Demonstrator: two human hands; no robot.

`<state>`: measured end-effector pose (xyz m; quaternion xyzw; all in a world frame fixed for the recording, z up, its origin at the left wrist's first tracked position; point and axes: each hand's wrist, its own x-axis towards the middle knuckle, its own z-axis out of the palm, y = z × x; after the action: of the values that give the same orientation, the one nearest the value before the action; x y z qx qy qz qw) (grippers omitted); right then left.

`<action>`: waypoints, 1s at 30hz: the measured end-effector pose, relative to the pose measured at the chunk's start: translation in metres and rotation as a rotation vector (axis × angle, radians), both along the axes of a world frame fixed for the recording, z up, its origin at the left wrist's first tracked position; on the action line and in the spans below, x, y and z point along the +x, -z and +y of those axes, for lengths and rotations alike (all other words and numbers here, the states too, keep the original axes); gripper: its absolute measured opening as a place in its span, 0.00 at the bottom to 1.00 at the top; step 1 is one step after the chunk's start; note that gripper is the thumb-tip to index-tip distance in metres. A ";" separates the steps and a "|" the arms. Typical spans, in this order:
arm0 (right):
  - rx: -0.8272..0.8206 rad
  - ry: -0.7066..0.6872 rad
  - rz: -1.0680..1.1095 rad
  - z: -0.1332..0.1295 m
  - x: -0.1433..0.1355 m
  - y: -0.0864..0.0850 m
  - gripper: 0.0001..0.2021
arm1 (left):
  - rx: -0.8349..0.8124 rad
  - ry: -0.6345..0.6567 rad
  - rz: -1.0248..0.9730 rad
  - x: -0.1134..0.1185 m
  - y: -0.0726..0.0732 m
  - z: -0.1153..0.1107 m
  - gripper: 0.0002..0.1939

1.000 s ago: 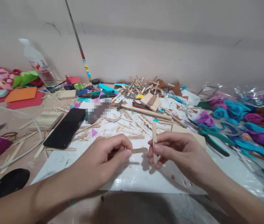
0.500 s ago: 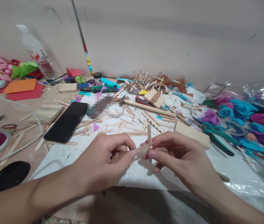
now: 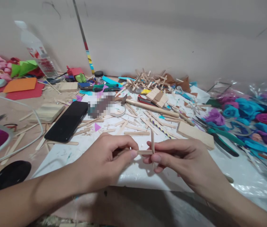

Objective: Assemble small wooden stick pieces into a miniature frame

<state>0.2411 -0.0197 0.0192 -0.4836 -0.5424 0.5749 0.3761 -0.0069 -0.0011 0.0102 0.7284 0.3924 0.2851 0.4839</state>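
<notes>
My left hand [image 3: 107, 164] pinches a short wooden craft stick [image 3: 144, 152] that lies level, its free end pointing right. My right hand [image 3: 183, 160] grips a second wooden stick [image 3: 152, 142] that stands upright. The end of the level stick touches the upright one at a right angle. Both hands hover close together over a white sheet [image 3: 72, 154] smeared with paint and glue.
A black phone [image 3: 67, 121], a wooden-handled hammer [image 3: 152, 107], wood blocks [image 3: 195, 134], green pliers [image 3: 220, 138] and several loose sticks [image 3: 145, 82] litter the table. Paper flowers [image 3: 242, 110] lie at the right, a plastic bottle [image 3: 37, 52] and coloured paper [image 3: 21, 85] at the left, and a black lid [image 3: 10, 175] near left.
The upright stick moved left until the end of the level stick met it. The hands drew closer together and the camera shifted slightly.
</notes>
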 end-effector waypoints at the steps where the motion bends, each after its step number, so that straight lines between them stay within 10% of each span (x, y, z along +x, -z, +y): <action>1: -0.004 -0.002 -0.011 0.000 -0.001 0.000 0.11 | -0.004 0.000 0.003 0.000 0.000 0.000 0.12; 16: 0.109 0.142 -0.020 -0.002 -0.009 -0.011 0.13 | -0.053 -0.010 -0.049 0.010 0.003 -0.002 0.13; 23: 0.307 0.377 -0.035 0.014 0.043 -0.038 0.08 | -0.014 -0.038 -0.033 0.000 0.003 0.005 0.16; 30: 0.215 0.116 -0.341 0.007 0.077 -0.046 0.10 | 0.201 0.199 0.179 0.002 0.005 0.002 0.15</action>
<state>0.3179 -0.0122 0.0651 -0.5614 -0.6279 0.4007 0.3607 -0.0046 0.0004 0.0055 0.8309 0.3293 0.2078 0.3975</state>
